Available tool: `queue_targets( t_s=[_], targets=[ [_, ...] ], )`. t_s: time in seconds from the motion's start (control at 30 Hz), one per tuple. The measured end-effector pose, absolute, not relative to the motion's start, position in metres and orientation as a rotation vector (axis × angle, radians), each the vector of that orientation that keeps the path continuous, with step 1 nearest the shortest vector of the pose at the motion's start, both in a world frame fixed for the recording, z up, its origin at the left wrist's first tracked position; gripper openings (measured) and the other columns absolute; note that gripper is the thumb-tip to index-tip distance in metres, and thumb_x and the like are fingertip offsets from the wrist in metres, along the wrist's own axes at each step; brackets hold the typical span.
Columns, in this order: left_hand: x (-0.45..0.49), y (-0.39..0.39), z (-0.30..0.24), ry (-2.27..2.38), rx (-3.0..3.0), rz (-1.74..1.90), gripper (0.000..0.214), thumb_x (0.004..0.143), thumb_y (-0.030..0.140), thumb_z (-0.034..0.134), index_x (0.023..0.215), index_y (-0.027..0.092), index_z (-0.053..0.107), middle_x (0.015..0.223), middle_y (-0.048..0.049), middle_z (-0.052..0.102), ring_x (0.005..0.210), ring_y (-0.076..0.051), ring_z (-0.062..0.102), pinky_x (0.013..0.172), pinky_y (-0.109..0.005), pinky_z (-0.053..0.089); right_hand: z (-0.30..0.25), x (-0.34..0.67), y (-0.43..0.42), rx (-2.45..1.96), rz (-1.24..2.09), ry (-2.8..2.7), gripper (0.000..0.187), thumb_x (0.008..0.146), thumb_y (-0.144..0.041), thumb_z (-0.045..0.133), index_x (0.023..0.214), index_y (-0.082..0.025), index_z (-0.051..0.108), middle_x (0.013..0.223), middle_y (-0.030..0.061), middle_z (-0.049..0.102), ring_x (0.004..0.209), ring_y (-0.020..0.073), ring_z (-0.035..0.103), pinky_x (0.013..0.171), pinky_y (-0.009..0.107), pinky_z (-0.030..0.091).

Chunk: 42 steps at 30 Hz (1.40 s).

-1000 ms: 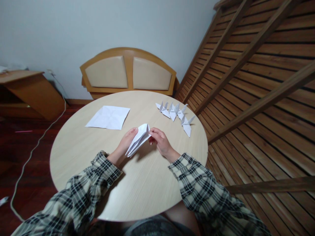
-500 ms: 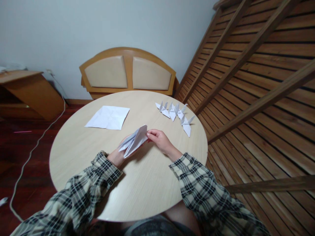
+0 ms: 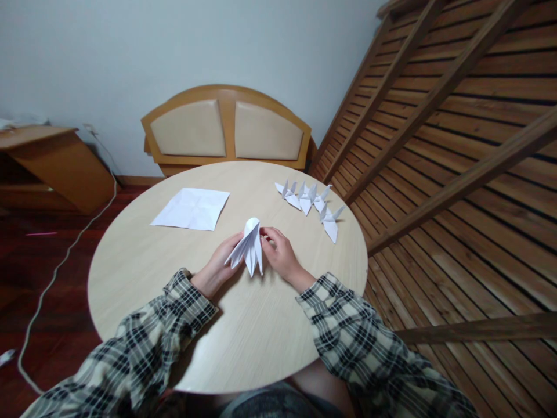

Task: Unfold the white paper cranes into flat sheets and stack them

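A piece of folded white paper [image 3: 249, 245] is held above the table between my two hands, its pointed flaps fanned toward me and its closed tip facing away. My left hand [image 3: 221, 258] grips it from the left side, with the fingertips hidden behind the paper. On the other side, my right hand [image 3: 282, 254] has its fingers curled against the paper's right edge. A creased square sheet of white paper [image 3: 191, 209] lies flat at the far left of the table. Several folded paper cranes [image 3: 306, 198] stand grouped at the far right.
The round wooden table [image 3: 243, 342] carries all the paper. Behind it stands a padded headboard [image 3: 226, 125] against the wall. A slatted wooden panel [image 3: 452, 174] leans close on the right. At the left are a wooden desk [image 3: 56, 168] and a white cable [image 3: 65, 255] across the floor.
The folded paper has turned more upright, and its flaps have spread toward me. My left hand has shifted to the paper's left side; my right hand has moved slightly, its fingers more curled.
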State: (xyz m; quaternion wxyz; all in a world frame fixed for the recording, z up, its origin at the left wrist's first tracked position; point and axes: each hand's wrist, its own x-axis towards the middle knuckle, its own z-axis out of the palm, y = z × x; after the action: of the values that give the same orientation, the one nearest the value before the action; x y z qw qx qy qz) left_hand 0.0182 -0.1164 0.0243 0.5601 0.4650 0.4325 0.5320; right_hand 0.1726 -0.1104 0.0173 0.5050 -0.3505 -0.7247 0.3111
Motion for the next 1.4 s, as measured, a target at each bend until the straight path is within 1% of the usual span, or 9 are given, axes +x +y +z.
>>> queue_targets(
  t_s=[0.13, 0.27, 0.4, 0.57, 0.8, 0.97, 1.1, 1.23, 1.4],
  targets=[
    [0.014, -0.111, 0.020, 1.012, 0.943, 1.260, 0.018, 0.080, 0.036, 0.064, 0.076, 0.018, 0.064, 0.066, -0.0020, 0.063, 0.056, -0.013, 0.053, 0.054, -0.026, 0.043, 0.016, 0.173, -0.111, -0.791, 1.012, -1.710, 0.022, 0.096, -0.039, 0.051, 0.105, -0.023, 0.064, 0.105, 0.0057, 0.069, 0.098, 0.0205, 0.064, 0.090, 0.040, 0.052],
    [0.011, -0.112, 0.023, 1.018, 0.945, 1.280, 0.016, 0.077, 0.032, 0.065, 0.074, 0.016, 0.065, 0.070, -0.0024, 0.064, 0.059, -0.013, 0.053, 0.056, -0.026, 0.042, 0.007, 0.170, -0.107, -0.816, 1.022, -1.667, 0.020, 0.088, -0.026, 0.057, 0.107, -0.023, 0.063, 0.104, 0.0053, 0.070, 0.094, 0.0204, 0.064, 0.088, 0.041, 0.054],
    [0.005, -0.113, 0.030, 1.054, 0.933, 1.254, 0.013, 0.077, 0.027, 0.067, 0.069, 0.016, 0.066, 0.065, -0.0014, 0.062, 0.054, -0.011, 0.049, 0.050, -0.025, 0.039, 0.001, 0.171, -0.101, -0.887, 0.915, -1.599, 0.035, 0.081, -0.011, 0.055, 0.113, -0.023, 0.061, 0.112, 0.0056, 0.069, 0.103, 0.0193, 0.065, 0.094, 0.039, 0.053],
    [-0.007, -0.104, 0.032, 1.033, 0.778, 1.226, 0.012, 0.079, 0.026, 0.069, 0.071, 0.018, 0.066, 0.068, -0.0046, 0.066, 0.056, -0.013, 0.054, 0.051, -0.026, 0.045, 0.000, 0.175, -0.097, -0.928, 0.869, -1.583, 0.040, 0.083, -0.015, 0.059, 0.123, -0.023, 0.056, 0.122, 0.0091, 0.067, 0.111, 0.0207, 0.065, 0.096, 0.039, 0.054],
    [-0.001, -0.109, 0.030, 0.845, 0.939, 1.303, 0.038, 0.084, 0.053, 0.067, 0.108, 0.024, 0.065, 0.110, -0.0104, 0.070, 0.097, -0.023, 0.066, 0.080, -0.037, 0.056, -0.006, 0.175, -0.094, -1.132, 0.894, -1.493, 0.044, 0.085, -0.024, 0.064, 0.128, -0.024, 0.052, 0.111, 0.0107, 0.071, 0.079, 0.0208, 0.069, 0.072, 0.040, 0.059],
    [0.009, -0.115, 0.019, 0.855, 1.236, 1.264, 0.111, 0.062, 0.057, 0.085, 0.152, 0.024, 0.029, 0.145, -0.0188, 0.048, 0.131, -0.036, 0.049, 0.106, -0.050, 0.043, -0.001, 0.174, -0.100, -1.228, 0.793, -1.569, 0.031, 0.084, -0.025, 0.066, 0.114, -0.024, 0.059, 0.098, 0.0081, 0.073, 0.085, 0.0237, 0.069, 0.074, 0.038, 0.056],
    [0.010, -0.121, 0.019, 0.774, 1.460, 1.129, 0.142, 0.061, 0.054, 0.087, 0.158, 0.023, -0.012, 0.160, -0.0238, 0.025, 0.146, -0.042, 0.028, 0.118, -0.060, 0.022, 0.000, 0.175, -0.102, -1.335, 0.772, -1.589, 0.032, 0.081, -0.023, 0.067, 0.112, -0.024, 0.060, 0.092, 0.0048, 0.074, 0.083, 0.0216, 0.068, 0.073, 0.034, 0.054],
    [0.011, -0.133, 0.027, 0.828, 1.667, 1.007, 0.143, 0.063, 0.042, 0.088, 0.157, 0.029, -0.018, 0.166, -0.0193, 0.005, 0.150, -0.044, 0.015, 0.120, -0.063, 0.015, -0.003, 0.176, -0.100, -1.402, 0.795, -1.574, 0.030, 0.085, -0.029, 0.064, 0.115, -0.024, 0.061, 0.083, 0.0030, 0.073, 0.070, 0.0193, 0.067, 0.064, 0.031, 0.052],
    [0.013, -0.133, 0.023, 0.987, 1.775, 1.092, 0.110, 0.075, 0.035, 0.079, 0.159, 0.031, 0.008, 0.165, -0.0151, 0.017, 0.149, -0.042, 0.021, 0.120, -0.063, 0.019, -0.002, 0.175, -0.101, -1.400, 0.798, -1.583, 0.030, 0.088, -0.037, 0.062, 0.114, -0.023, 0.063, 0.079, 0.0035, 0.071, 0.061, 0.0180, 0.065, 0.055, 0.029, 0.049]
  ],
)
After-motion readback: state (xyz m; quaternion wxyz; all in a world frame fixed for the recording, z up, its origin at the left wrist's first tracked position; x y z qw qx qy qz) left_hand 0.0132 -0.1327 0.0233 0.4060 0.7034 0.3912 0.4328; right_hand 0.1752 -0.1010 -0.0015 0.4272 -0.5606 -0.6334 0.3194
